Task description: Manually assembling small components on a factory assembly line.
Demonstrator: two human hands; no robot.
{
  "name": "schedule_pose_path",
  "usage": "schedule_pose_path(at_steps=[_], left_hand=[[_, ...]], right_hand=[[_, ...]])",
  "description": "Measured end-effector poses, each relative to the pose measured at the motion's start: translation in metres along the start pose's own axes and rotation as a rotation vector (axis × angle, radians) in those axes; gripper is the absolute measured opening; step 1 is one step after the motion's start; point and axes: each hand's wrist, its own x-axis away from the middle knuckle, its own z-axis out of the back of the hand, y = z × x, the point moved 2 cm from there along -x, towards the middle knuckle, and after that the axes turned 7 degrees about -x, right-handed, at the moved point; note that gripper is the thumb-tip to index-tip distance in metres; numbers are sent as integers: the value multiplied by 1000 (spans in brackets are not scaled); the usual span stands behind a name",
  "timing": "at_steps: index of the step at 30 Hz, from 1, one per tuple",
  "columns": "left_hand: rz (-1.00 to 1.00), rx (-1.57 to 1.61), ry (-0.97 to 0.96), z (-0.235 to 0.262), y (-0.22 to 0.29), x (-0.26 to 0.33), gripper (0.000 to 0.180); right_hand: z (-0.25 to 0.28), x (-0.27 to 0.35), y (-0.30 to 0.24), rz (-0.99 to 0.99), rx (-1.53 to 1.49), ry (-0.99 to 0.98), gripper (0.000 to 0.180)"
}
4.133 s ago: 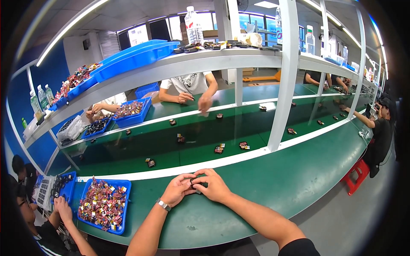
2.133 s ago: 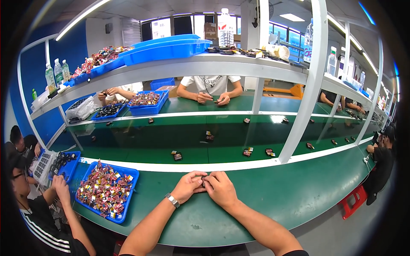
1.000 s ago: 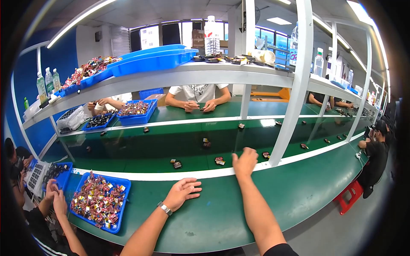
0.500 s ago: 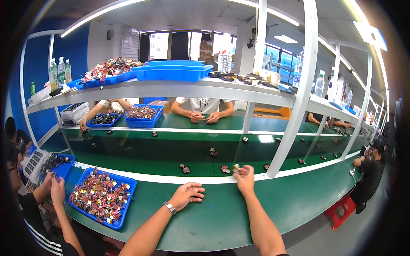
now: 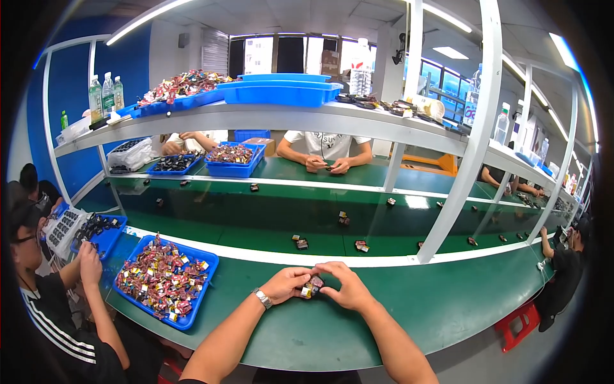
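Note:
Above the green worktop, a small electronic part (image 5: 311, 287) with yellow, pink and dark pieces sits between my two hands. My left hand (image 5: 286, 285), with a metal watch at the wrist, pinches it from the left. Curved round its right side are the thumb and fingers of my right hand (image 5: 348, 287), closed on it. My fingers cover part of it. To the left of my hands, a blue tray (image 5: 212, 264) is heaped with similar small parts in red, yellow and white.
Beyond a white rail (image 5: 268, 256), a dark green belt (image 5: 268, 224) carries several scattered small parts. A white post (image 5: 457, 185) rises on the right, under a shelf (image 5: 288, 117) with blue trays and bottles. A co-worker's hands (image 5: 89, 262) are at the left; others sit across and at the right.
My right hand has come back from the belt side with a small part and met my left hand, which has closed on it. The view has shifted slightly left.

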Motion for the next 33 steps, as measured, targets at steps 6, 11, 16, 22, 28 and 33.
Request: schedule_pose_path(at_steps=[6,11,16,22,28,33], left_hand=[[-55,67,222,-3,-3,-3,33],[-86,85,242,-8,-7,-5,28],[-95,44,308,-12,-2,-6,26],[-114,33,337,-12,0,-6,26],[-98,-5,344,-12,-2,-3,25],[-81,-5,346,-12,-4,-7,24]], right_hand=[[1,3,3,76,202,99,29],[-8,0,3,166,344,177,23],[-12,-5,-1,258,464,227,22],[-13,-6,1,280,518,176,26],[-14,-6,3,257,523,157,25],[-10,-5,5,255,498,66,23]])
